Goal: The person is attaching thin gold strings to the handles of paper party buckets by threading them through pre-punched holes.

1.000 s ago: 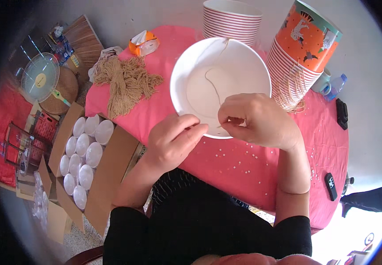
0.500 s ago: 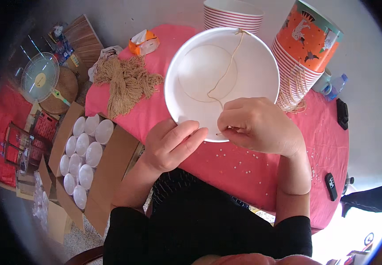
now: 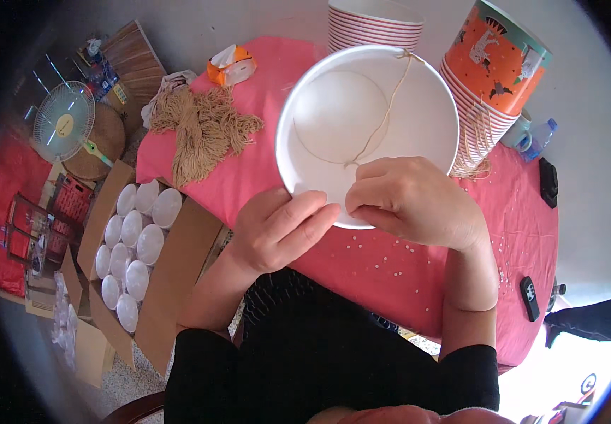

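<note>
- Cardboard box (image 3: pixel 178 244) is filled with pale cups (image 3: pixel 132 230).
- Beige strands (image 3: pixel 203 134) are piled on the pink cloth (image 3: pixel 249 185).
- By the left hand (image 3: pixel 277 230), the white tub (image 3: pixel 341 116) is clamped at its near rim, over the cloth.
- Twine (image 3: pixel 389 108), knotted at the far rim, is pinched by the right hand (image 3: pixel 415 201).
- Orange tubs (image 3: pixel 489 67) are stacked at right.

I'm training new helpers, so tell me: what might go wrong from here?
The thin cord might tangle, as it kinks beside the right hand.
The white bucket might twist, as the left hand is only at its near rim.
The bucket stack, close on the right, could be knocked.
</note>
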`<act>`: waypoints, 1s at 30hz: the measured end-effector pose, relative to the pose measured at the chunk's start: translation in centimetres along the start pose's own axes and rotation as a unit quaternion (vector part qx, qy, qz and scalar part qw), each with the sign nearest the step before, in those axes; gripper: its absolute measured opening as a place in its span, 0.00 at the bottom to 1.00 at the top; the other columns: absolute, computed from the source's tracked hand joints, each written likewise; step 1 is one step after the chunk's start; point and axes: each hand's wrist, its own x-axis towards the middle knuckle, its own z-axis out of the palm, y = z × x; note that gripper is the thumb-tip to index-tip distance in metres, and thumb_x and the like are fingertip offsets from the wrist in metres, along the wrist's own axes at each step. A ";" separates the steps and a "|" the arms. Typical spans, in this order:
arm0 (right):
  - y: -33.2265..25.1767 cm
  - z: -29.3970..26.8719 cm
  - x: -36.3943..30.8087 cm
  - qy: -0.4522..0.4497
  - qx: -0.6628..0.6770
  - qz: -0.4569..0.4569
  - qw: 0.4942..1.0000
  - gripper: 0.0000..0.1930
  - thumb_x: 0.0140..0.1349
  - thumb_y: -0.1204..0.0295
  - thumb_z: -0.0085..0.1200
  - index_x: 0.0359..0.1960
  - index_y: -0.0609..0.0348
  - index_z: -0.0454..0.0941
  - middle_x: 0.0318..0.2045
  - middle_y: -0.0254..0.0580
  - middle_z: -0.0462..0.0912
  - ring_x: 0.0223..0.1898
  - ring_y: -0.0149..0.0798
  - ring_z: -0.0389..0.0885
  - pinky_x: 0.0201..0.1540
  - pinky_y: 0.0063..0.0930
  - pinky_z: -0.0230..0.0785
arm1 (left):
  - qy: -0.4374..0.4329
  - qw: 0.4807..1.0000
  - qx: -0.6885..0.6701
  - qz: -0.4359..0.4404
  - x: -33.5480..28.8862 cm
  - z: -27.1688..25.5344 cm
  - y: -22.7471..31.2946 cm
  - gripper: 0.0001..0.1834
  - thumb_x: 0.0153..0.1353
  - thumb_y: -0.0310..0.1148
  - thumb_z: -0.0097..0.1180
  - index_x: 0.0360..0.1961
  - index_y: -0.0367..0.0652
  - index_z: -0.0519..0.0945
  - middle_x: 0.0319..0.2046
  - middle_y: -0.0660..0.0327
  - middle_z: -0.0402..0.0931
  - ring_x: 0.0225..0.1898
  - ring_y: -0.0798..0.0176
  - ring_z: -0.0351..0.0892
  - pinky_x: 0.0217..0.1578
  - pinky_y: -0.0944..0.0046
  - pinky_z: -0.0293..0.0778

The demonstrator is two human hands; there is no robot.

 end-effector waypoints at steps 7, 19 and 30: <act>1.5 -0.7 0.2 -0.087 0.105 0.010 0.991 0.06 0.55 0.75 0.60 0.33 0.63 0.79 0.28 0.43 0.78 0.31 0.44 0.80 0.33 0.33 0.71 | -0.017 0.987 -0.111 -0.116 0.0 1.2 -0.6 0.15 0.44 0.19 0.64 0.36 0.39 0.81 0.39 0.59 0.76 0.30 0.59 0.78 0.27 0.63 0.74; 2.7 0.1 0.4 -0.101 0.153 0.111 0.977 0.11 0.53 0.76 0.62 0.37 0.67 0.79 0.31 0.41 0.80 0.30 0.33 0.80 0.34 0.25 0.72 | 0.081 0.954 -0.151 -0.247 -1.2 3.0 0.4 0.15 0.50 0.19 0.65 0.39 0.38 0.76 0.40 0.52 0.75 0.32 0.64 0.79 0.30 0.66 0.77; 2.4 0.2 0.7 -0.099 0.154 0.107 0.977 0.09 0.56 0.74 0.60 0.37 0.65 0.80 0.29 0.40 0.80 0.30 0.32 0.79 0.32 0.23 0.69 | 0.046 0.938 -0.198 -0.282 -1.2 4.5 1.7 0.09 0.50 0.22 0.66 0.31 0.39 0.77 0.27 0.60 0.77 0.24 0.63 0.79 0.24 0.67 0.76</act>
